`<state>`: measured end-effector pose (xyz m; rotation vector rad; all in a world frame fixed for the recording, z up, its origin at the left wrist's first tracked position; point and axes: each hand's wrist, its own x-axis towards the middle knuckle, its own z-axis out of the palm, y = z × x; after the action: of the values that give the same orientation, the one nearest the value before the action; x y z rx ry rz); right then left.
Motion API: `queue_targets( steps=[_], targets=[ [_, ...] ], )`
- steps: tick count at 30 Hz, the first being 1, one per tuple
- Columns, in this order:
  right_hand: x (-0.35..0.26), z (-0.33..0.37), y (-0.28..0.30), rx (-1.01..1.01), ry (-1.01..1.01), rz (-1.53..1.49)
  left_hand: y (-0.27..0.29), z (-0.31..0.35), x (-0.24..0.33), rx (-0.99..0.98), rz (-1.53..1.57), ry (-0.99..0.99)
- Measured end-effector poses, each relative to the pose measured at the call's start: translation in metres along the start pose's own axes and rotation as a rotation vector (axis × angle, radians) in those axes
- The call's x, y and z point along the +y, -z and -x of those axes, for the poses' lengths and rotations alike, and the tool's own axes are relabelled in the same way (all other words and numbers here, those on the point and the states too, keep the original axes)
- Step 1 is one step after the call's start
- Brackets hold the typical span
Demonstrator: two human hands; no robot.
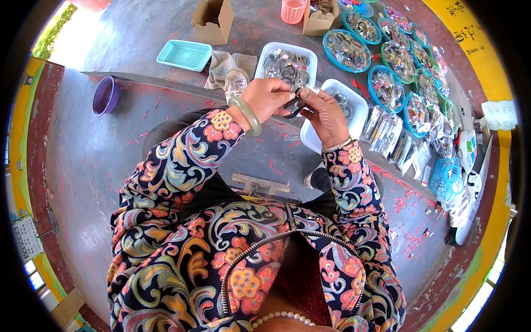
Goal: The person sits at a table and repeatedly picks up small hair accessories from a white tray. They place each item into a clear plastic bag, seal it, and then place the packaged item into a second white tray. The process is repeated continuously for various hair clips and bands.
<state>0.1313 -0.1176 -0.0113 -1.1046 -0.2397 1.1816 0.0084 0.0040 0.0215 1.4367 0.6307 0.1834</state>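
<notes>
Both hands meet in front of me over two white trays. My left hand is closed in a pinch on a thin black band, which looks like a hair tie. My right hand pinches the same band from the right with thumb and fingers. Part of the band is hidden by the fingertips. Just beyond my hands, a white tray holds dark loops and clear wrappers. Under my right hand stands a second white tray with a few dark loops in clear wrapping.
Several blue and green baskets of small packaged goods fill the far right, with clear packets nearer. A turquoise basket, cardboard box and grey cloth lie far left. A purple basin stands left; a wooden piece lies below.
</notes>
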Motion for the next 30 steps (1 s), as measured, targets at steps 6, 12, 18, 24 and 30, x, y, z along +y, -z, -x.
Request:
queue_targets(
  steps=[6, 12, 18, 24, 30],
  targets=[
    [0.001, 0.0, 0.0, -0.017, 0.017, 0.075, 0.002, -0.005, -0.004, -0.008, 0.091, 0.044],
    [-0.004, 0.0, 0.003, 0.015, 0.095, 0.045, 0.005, -0.007, -0.008, -0.014, 0.058, 0.041],
    [-0.004, -0.001, 0.005, -0.006, 0.07, 0.053, 0.003, -0.003, -0.001, 0.014, -0.069, 0.002],
    [-0.003, -0.004, 0.009, -0.071, -0.015, 0.101, 0.003, -0.001, -0.003, 0.018, -0.152, -0.009],
    [-0.008, -0.009, 0.026, -0.167, 0.023, 0.434, 0.005, 0.002, -0.011, -0.095, -0.312, 0.015]
  ],
)
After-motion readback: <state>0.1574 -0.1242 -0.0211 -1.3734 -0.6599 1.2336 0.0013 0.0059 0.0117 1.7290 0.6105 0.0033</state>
